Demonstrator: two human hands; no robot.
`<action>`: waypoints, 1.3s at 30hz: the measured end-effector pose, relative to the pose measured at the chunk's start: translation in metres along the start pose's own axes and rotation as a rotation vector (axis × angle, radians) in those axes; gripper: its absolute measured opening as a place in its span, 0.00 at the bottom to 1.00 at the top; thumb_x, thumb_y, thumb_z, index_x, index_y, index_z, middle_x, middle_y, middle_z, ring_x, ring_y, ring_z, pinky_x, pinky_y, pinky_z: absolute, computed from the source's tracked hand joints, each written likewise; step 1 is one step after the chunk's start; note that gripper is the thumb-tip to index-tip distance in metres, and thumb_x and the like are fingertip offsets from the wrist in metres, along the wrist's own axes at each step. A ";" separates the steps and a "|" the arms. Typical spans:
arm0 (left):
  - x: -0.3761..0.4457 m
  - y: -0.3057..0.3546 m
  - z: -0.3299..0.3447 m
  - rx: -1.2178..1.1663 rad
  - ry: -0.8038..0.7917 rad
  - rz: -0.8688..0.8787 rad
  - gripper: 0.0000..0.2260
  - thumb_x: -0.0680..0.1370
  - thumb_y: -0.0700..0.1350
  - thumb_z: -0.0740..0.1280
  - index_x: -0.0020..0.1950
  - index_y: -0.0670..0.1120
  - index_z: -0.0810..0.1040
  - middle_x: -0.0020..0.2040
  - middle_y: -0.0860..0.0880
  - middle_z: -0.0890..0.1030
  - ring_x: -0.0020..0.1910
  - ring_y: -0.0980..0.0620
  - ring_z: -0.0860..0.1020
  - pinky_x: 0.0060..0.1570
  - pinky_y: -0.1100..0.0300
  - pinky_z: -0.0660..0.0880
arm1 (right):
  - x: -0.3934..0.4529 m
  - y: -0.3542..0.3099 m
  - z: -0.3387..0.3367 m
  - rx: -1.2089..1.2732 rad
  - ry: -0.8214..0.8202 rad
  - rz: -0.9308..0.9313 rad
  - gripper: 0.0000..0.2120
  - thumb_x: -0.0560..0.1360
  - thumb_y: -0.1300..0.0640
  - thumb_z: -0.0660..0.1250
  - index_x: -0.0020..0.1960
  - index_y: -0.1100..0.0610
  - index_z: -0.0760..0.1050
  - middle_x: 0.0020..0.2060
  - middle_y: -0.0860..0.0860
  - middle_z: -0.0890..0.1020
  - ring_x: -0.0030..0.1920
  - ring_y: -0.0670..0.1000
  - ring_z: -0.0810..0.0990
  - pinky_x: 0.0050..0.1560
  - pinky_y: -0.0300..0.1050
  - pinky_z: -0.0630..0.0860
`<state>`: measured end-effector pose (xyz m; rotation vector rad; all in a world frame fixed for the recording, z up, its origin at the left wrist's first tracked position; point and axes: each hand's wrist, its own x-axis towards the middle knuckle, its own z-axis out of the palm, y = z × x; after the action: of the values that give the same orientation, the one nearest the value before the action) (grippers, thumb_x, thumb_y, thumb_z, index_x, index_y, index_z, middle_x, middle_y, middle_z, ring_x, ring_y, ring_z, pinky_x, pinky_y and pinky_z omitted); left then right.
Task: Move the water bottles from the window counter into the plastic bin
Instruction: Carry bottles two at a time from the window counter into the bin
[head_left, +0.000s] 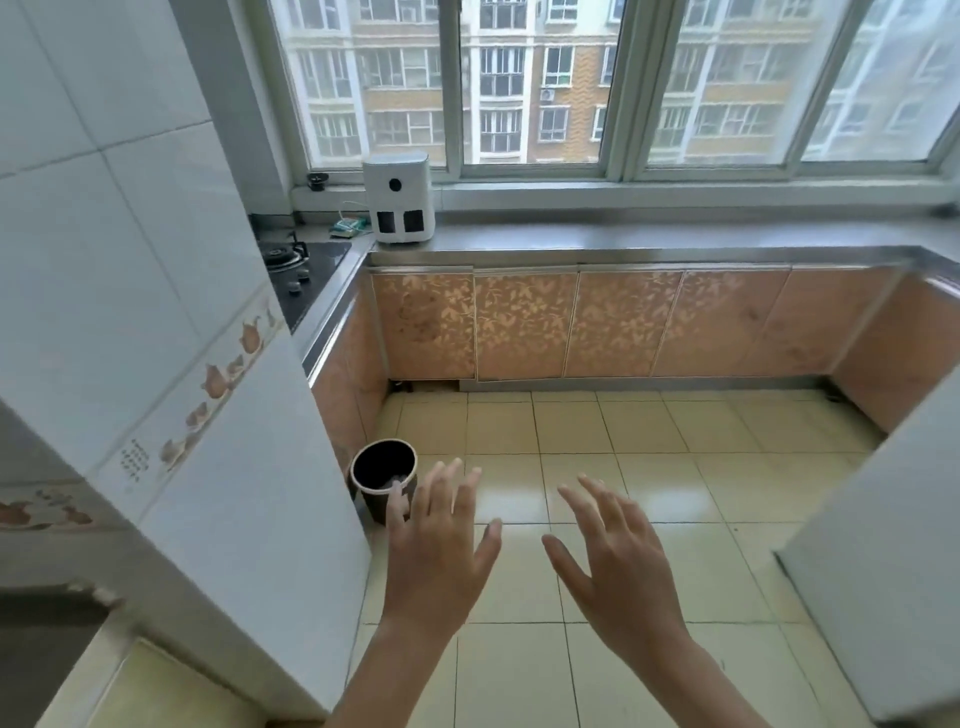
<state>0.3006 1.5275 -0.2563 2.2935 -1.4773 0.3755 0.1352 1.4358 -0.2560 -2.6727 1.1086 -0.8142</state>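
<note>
Both my hands are raised in front of me over the tiled floor, fingers spread and holding nothing. My left hand (439, 551) hovers just right of a dark round plastic bin (383, 480) that stands on the floor by the tiled wall corner; something pale lies at its bottom. My right hand (615, 564) is beside the left, a little apart. The grey window counter (649, 236) runs under the window at the back. No water bottle shows on it from here.
A white appliance (399, 200) stands at the counter's left end, with a gas hob (296, 270) further left. Orange patterned cabinets (571, 325) line the back and sides. A tiled wall corner (218, 415) juts out on the left; a white surface (893, 545) stands at right.
</note>
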 end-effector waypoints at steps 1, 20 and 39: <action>0.010 0.010 0.006 -0.013 -0.001 0.022 0.24 0.77 0.57 0.57 0.67 0.46 0.77 0.65 0.46 0.80 0.67 0.45 0.77 0.68 0.38 0.67 | 0.003 0.012 -0.002 -0.010 0.012 0.023 0.23 0.75 0.42 0.57 0.65 0.54 0.71 0.63 0.53 0.76 0.62 0.53 0.70 0.59 0.57 0.75; 0.273 0.107 0.157 -0.198 0.011 0.325 0.22 0.76 0.57 0.59 0.66 0.47 0.76 0.65 0.47 0.79 0.66 0.45 0.77 0.69 0.41 0.63 | 0.174 0.200 0.011 -0.148 0.108 0.356 0.24 0.75 0.41 0.57 0.65 0.52 0.72 0.61 0.51 0.77 0.60 0.54 0.75 0.61 0.54 0.73; 0.506 0.282 0.300 -0.244 -0.059 0.468 0.23 0.77 0.58 0.57 0.66 0.48 0.76 0.66 0.49 0.79 0.67 0.47 0.77 0.69 0.40 0.65 | 0.332 0.446 0.002 -0.200 0.178 0.525 0.26 0.74 0.40 0.56 0.66 0.52 0.72 0.65 0.51 0.75 0.63 0.53 0.74 0.60 0.56 0.73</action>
<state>0.2554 0.8764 -0.2613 1.7737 -1.9688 0.2361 0.0551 0.8857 -0.2574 -2.2922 1.9111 -0.8789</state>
